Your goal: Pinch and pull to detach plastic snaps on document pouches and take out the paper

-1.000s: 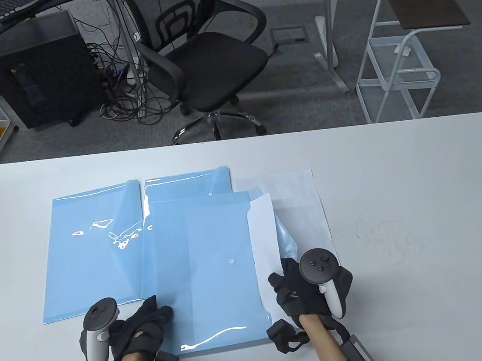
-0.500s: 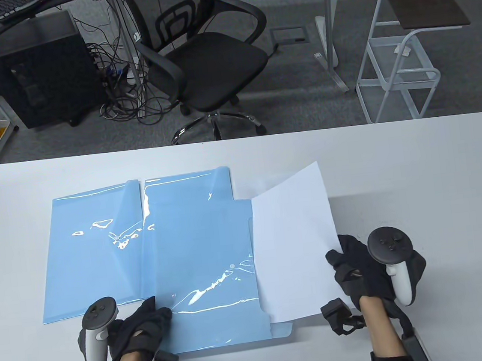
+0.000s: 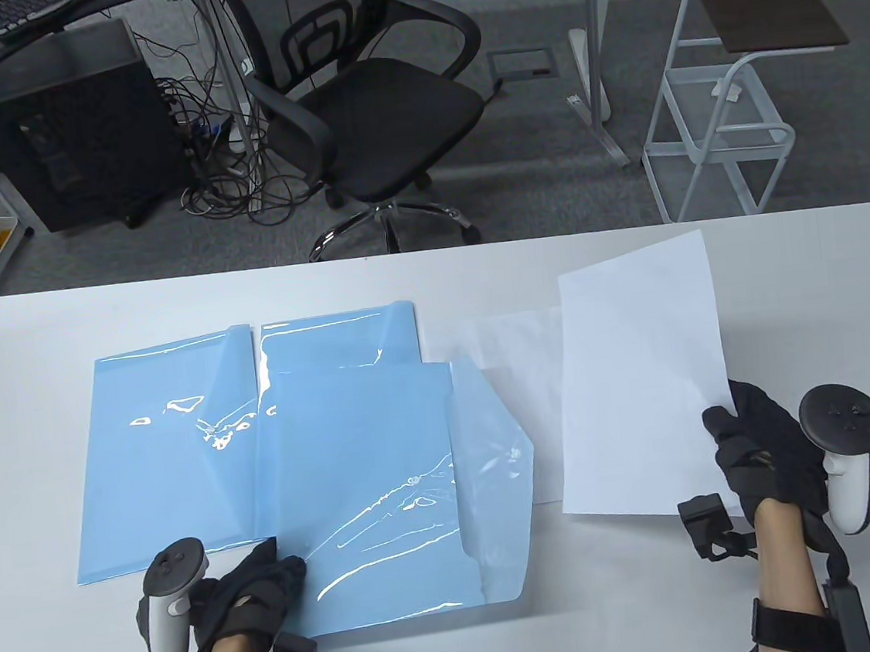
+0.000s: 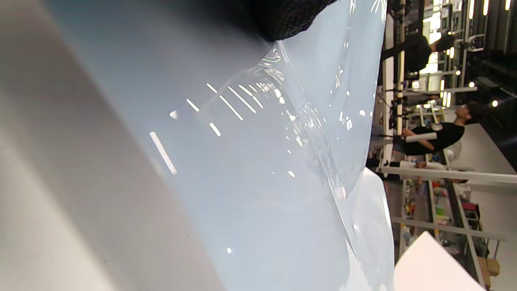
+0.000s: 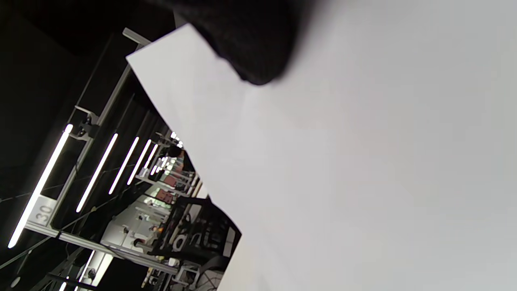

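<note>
Translucent light-blue plastic document pouch [image 3: 375,495], nearest the desk's [image 3: 788,289] front edge, left of centre: flap [image 3: 490,444] open, folded out to the right, lying flat. Left hand [image 3: 257,593], black glove, rests on the pouch's near-left corner; whether the fingers press flat or pinch the plastic, cannot tell, as the left wrist view shows only a dark fingertip [image 4: 282,20] at the pouch surface.

White sheet of paper [image 3: 643,382] fully clear of the pouch, over the right half of the desk, far corner raised toward the back edge. Right hand [image 3: 766,446] pinches its near-right edge, thumb on top.

Two more light-blue pouches [image 3: 183,438] lie behind and left, partly overlapped by the front one. A second white sheet [image 3: 513,333] lies flat mid-desk.
</note>
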The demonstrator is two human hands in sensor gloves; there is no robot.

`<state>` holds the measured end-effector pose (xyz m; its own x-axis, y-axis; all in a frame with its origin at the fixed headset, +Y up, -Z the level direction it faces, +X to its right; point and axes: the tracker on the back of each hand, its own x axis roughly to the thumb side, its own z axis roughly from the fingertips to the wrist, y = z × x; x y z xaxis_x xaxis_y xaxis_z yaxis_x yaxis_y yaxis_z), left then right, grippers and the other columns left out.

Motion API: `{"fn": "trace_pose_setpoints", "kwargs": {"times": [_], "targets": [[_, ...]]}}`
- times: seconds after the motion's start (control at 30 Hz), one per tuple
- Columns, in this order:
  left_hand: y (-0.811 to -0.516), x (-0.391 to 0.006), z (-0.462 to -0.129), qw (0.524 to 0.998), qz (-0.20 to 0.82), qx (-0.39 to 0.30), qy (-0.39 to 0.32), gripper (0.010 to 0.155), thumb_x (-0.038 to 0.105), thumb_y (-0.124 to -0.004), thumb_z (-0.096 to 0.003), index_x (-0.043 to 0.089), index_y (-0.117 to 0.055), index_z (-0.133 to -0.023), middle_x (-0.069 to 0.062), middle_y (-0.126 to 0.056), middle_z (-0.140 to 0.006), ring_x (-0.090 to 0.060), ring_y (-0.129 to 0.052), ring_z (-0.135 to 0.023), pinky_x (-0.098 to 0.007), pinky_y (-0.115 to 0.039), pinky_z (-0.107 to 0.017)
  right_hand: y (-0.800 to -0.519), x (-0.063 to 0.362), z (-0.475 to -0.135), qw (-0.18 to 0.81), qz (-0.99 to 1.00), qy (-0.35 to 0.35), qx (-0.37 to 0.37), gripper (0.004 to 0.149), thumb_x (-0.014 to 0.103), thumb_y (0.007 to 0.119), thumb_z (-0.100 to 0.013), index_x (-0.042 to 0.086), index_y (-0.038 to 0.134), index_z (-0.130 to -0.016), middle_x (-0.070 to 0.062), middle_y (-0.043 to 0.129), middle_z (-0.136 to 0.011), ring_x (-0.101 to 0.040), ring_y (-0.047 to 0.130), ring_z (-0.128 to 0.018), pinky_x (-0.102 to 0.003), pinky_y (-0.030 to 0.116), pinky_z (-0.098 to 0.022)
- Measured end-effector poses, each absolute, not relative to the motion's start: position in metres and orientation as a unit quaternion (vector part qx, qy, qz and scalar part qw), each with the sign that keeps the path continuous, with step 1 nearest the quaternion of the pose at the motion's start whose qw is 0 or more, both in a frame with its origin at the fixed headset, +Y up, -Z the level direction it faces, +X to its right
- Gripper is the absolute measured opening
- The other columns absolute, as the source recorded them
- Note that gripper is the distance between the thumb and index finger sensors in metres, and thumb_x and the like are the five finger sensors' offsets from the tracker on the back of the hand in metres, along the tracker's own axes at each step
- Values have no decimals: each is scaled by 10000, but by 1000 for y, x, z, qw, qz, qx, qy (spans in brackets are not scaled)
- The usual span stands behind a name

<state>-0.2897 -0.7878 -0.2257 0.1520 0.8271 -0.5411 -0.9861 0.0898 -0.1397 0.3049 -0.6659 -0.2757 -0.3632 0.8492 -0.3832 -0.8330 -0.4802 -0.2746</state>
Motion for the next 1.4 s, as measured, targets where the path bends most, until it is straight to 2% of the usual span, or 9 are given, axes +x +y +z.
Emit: {"fn": "trace_pose_setpoints", "kwargs": {"times": [0.23, 0.37, 0.8, 1.1, 1.4], "targets": [[-788, -290, -226, 713, 636, -248, 159, 480, 193, -669, -576, 75, -584, -1033, -69, -884, -864, -228, -1032, -536, -401, -890, -413, -717, 294, -299, 541, 809, 33, -226, 439, 221, 808, -529, 148, 769, -960, -116, 1016, -738, -288, 1053, -425, -424, 917, -281], [-788, -290, -226, 714, 634, -252, 156, 480, 195, -665, -578, 76, -577, -1034, -65, -878, -868, -230, -1024, -543, -404, -885, -419, -732, 275, -316, 543, 813, 52, -205, 435, 231, 803, -531, 145, 773, -957, -111, 1021, -721, -281, 1052, -411, -420, 914, -274], [-788, -291, -226, 720, 624, -257, 161, 481, 193, -665, -579, 70, -574, -1035, -71, -875, -868, -236, -1022, -548, -412, -882, -423, -751, 218, -359, 534, 824, 86, -170, 434, 250, 802, -533, 148, 773, -953, -97, 1024, -700, -277, 1047, -408, -419, 909, -272], [-788, -289, -227, 723, 618, -263, 160, 484, 194, -663, -581, 67, -568, -1039, -73, -872, -871, -246, -1019, -550, -414, -881, -426, -766, 205, -376, 539, 818, 107, -169, 435, 251, 798, -535, 143, 769, -956, -97, 1019, -702, -283, 1042, -411, -425, 904, -275], [-789, -288, -230, 725, 615, -264, 159, 485, 194, -662, -583, 66, -566, -1041, -74, -870, -873, -249, -1017, -555, -416, -880, -429, -775, 199, -384, 493, 842, 115, -184, 472, 260, 805, -530, 122, 743, -977, -108, 1007, -724, -303, 1037, -414, -438, 898, -282]]}}
